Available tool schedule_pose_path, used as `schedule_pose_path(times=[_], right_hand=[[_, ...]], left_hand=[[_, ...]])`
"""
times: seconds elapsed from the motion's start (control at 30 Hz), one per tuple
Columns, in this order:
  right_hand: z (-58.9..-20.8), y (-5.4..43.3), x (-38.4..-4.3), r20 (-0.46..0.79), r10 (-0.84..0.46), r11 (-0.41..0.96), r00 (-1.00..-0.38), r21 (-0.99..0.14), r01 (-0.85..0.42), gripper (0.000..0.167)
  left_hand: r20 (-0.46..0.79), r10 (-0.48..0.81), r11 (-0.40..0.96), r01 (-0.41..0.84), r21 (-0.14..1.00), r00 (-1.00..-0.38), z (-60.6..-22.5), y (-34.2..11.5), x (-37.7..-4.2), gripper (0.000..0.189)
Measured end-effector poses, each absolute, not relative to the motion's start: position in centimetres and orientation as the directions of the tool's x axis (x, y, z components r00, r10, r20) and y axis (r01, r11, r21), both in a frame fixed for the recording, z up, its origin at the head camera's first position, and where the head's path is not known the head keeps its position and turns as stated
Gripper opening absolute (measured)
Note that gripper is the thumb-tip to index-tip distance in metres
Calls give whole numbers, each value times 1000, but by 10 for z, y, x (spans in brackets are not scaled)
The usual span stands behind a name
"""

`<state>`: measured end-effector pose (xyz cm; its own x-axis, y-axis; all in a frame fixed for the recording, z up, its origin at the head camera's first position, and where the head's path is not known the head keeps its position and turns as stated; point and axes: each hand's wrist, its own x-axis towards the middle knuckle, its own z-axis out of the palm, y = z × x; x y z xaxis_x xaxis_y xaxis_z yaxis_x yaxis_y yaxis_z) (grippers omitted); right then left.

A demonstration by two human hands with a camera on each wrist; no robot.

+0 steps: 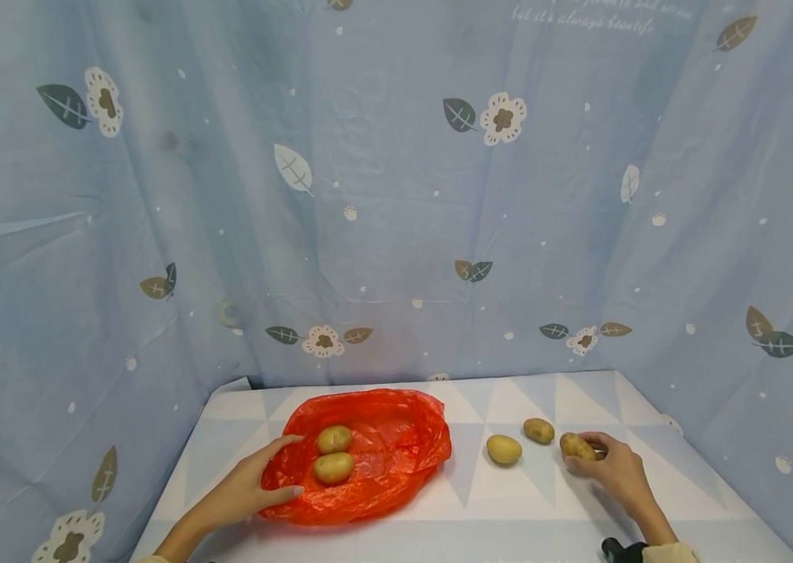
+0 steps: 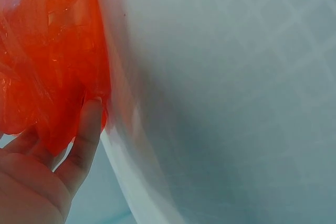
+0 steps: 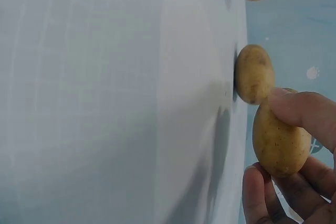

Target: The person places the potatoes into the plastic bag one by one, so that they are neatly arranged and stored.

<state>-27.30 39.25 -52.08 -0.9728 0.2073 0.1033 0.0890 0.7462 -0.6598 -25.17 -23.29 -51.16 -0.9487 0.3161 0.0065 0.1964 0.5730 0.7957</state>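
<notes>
My right hand [image 1: 611, 465] grips a potato [image 1: 577, 446] between thumb and fingers at the right of the table. In the right wrist view, this potato [image 3: 282, 137] hangs above the surface, the thumb across its upper end. My left hand [image 1: 252, 485] rests at the left side of a red plastic bag [image 1: 396, 438], thumb and fingers spread along its rim. In the left wrist view, a fingertip touches the bag [image 2: 63, 51]. Inside the spread bag lie two potatoes, a rear potato [image 1: 334, 439] and a front potato [image 1: 333, 468].
Between the bag and my right hand, a yellow potato [image 1: 504, 450] and a browner potato [image 1: 539, 430] lie on the patterned tablecloth [image 1: 481, 539]. A blue printed curtain [image 1: 396, 234] hangs behind the table and along both sides. Something black [image 1: 623, 550] is at my right wrist.
</notes>
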Motion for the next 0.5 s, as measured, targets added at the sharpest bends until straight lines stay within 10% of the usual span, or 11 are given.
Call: schedule_pose_path(times=[0.5], right_hand=[[-513,375,-273,104,221,700,-970,-709,83,71]], left_hand=[[11,308,573,195,796,-951,-514,-233,-252,82]])
